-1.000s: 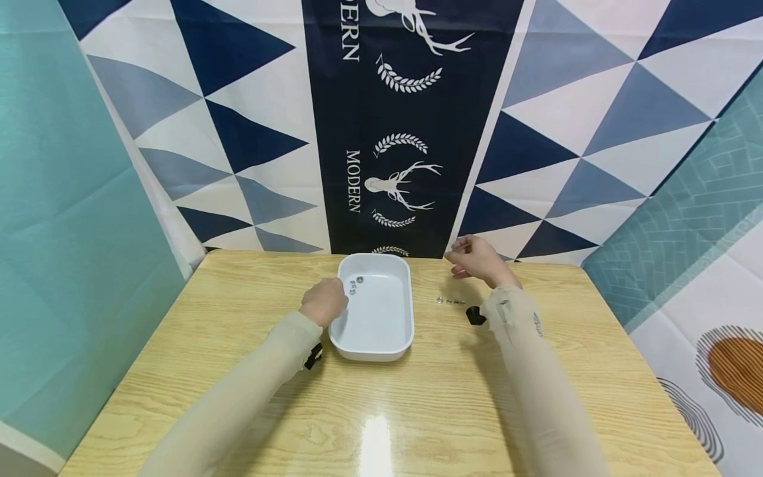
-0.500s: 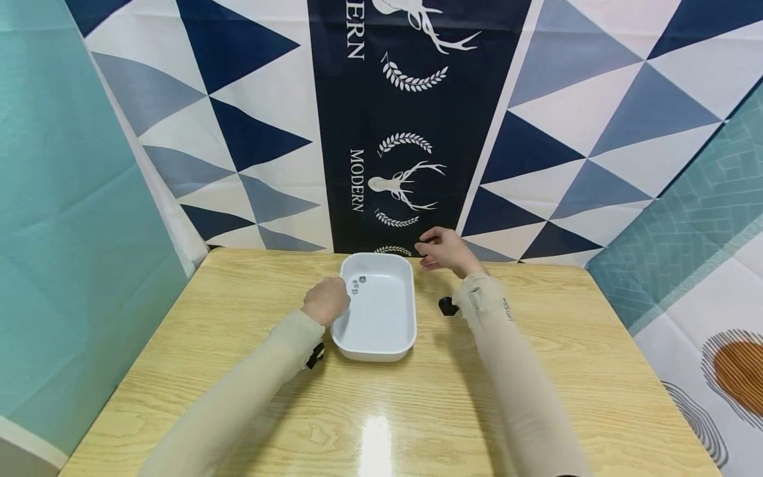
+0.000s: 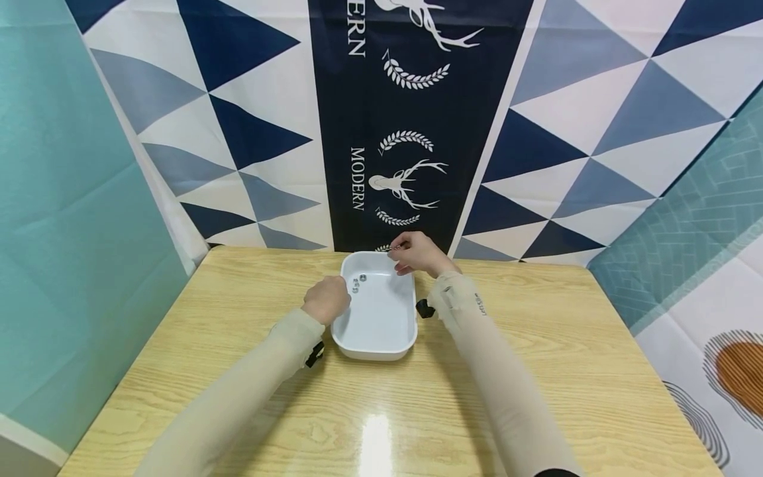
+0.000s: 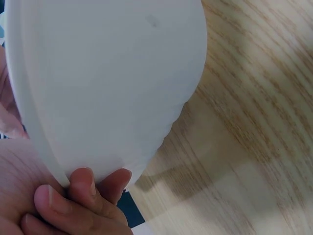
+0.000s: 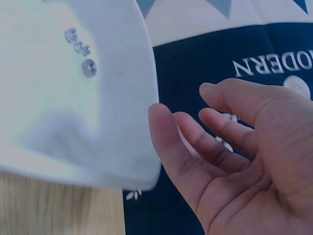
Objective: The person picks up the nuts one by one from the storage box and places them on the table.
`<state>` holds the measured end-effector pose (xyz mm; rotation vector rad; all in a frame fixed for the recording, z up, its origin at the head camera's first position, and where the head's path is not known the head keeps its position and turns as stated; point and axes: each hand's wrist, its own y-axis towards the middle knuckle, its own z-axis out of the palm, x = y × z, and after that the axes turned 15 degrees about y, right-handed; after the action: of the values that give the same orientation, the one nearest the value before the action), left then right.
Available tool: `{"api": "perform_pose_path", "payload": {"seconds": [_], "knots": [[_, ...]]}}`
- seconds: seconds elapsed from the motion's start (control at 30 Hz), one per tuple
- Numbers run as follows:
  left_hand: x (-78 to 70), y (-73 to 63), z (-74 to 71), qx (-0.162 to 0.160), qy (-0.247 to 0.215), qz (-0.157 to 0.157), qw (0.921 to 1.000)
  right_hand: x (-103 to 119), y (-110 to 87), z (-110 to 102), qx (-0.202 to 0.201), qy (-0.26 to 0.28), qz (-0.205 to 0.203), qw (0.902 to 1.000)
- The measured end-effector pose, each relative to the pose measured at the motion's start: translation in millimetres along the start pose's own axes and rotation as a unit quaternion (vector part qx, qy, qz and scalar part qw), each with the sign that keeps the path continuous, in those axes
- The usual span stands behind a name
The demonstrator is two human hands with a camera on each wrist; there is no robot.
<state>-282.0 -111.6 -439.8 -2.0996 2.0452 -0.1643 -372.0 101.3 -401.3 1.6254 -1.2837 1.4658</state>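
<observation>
My left hand (image 3: 326, 300) grips the left rim of a white rectangular basin (image 3: 381, 338); in the left wrist view its curled fingers (image 4: 80, 183) hold the rim's edge. Inside the basin, small clear, spool-like round pieces (image 5: 89, 68) lie together near the left wall. Over the basin's far right corner is my right hand (image 3: 420, 254). Its thumb and forefinger come together in a ring, with a tiny greyish piece faintly visible at their tips in the head view. The right wrist view hides that pinch; the other fingers (image 5: 161, 125) hang loosely curled.
The basin stands on a wood-grain table (image 3: 286, 411), near its back edge. Behind hangs a patterned cloth (image 3: 393, 132) with triangles and deer. A teal panel (image 3: 89, 232) borders the left side. My right forearm covers part of the tabletop right of the basin.
My right hand has moved left, from above the tabletop to over the basin's far corner. The row of small pieces seen earlier is now behind my forearm. The left hand keeps its hold.
</observation>
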Motion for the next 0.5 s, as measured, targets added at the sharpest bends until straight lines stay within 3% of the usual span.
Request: {"api": "perform_pose_path", "payload": {"seconds": [0.5], "knots": [[2.9,1.7,-4.0,0.004,0.008,0.024,0.9997,-10,19.7,41,0.047,-0.104,0.029,0.9931]]}}
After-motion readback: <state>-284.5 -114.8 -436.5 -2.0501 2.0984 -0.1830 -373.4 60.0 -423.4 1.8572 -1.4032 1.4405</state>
